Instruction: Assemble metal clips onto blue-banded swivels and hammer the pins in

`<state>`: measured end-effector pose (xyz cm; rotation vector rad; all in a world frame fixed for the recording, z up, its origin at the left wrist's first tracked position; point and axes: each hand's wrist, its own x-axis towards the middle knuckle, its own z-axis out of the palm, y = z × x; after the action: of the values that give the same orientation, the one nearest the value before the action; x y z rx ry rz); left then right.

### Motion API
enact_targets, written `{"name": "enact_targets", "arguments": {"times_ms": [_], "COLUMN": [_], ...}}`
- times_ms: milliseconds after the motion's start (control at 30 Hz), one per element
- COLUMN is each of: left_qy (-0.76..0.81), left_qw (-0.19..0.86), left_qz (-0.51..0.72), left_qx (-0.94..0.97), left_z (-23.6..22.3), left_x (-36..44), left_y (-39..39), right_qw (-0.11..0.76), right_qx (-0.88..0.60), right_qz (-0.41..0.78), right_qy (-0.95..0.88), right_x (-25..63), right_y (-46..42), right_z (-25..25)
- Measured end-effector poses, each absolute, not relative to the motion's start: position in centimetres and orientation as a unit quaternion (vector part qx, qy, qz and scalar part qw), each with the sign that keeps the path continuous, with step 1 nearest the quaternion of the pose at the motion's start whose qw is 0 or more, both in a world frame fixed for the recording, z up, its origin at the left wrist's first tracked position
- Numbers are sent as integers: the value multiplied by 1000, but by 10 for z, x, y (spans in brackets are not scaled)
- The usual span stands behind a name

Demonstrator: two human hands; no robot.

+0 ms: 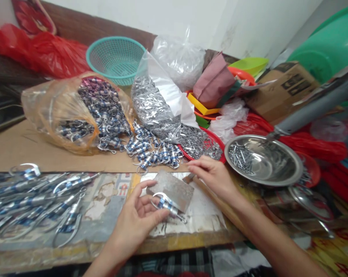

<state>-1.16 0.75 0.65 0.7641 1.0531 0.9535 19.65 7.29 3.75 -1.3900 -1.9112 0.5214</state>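
Between the thumb and fingers of my left hand [140, 211] is a silver-and-blue hook clasp [165, 204], its curved hook at the upper left and a small ring at its lower right end. Just behind it, a flat grey metal plate [172, 188] lies on the work surface. My right hand [212, 175] is beyond the plate to the right, close to a red dish [217, 136] of small flat metal pieces [201, 144]. Its thumb and fingertips are pinched together; what is between them, if anything, is too small to make out.
Loose clasps [159, 152] spill from a plastic bag [47, 115] at the back. More clasps [32, 204] lie at left. A steel bowl [289, 163] with metal pins stands at right, a grey lever [312, 105] above it. Behind are a turquoise basket [116, 79] and a cardboard box [277, 90].
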Motion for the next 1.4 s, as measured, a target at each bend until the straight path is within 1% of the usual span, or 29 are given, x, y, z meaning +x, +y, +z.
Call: {"name": "enact_targets", "arguments": {"times_ms": [67,167,267,433,467,533,700,800,867,967,1067,1133,1200,1267,1333,1400], "left_qy": [470,466,468,469,469,470,463,464,464,459,472,481,483,484,487,491], "left_qw": [693,694,691,687,686,685,692,687,685,690,686,683,683,683,680,674], "left_qz": [424,425,430,440,440,438,429,436,438,436,435,433,429,424,424,425], "left_qx": [345,347,343,340,341,344,350,351,352,351,343,339,341,345,349,352], "left_z": [10,13,13,10,10,10,8,5,4,6,12,14,15,13,11,9], "left_x": [-11,-10,-10,-8,-8,-9,-10,-10,-10,-10,-11,-11,-11,-10,-10,-10], "left_y": [8,7,6,6,6,6,7,7,7,8,8,8,8,8,9,8], "right_qw": [341,336,338,332,332,320,221,198,180,141,97,84,92,119,176,250], "right_qx": [-481,-443,-461,-495,-494,-477,-396,-384,-379,-377,-387,-392,-396,-396,-401,-443], "right_qz": [265,288,298,353,339,269,44,-43,-72,-81,-63,-35,1,38,72,61], "right_qy": [-763,-779,-764,-722,-729,-773,-890,-901,-905,-912,-915,-915,-914,-910,-896,-859], "right_x": [175,160,160,161,161,160,156,151,147,143,143,144,147,155,169,188], "right_y": [51,33,30,33,32,29,19,16,15,12,6,1,-1,-2,0,4], "right_z": [42,42,38,34,34,37,46,45,43,43,47,49,49,47,40,30]}}
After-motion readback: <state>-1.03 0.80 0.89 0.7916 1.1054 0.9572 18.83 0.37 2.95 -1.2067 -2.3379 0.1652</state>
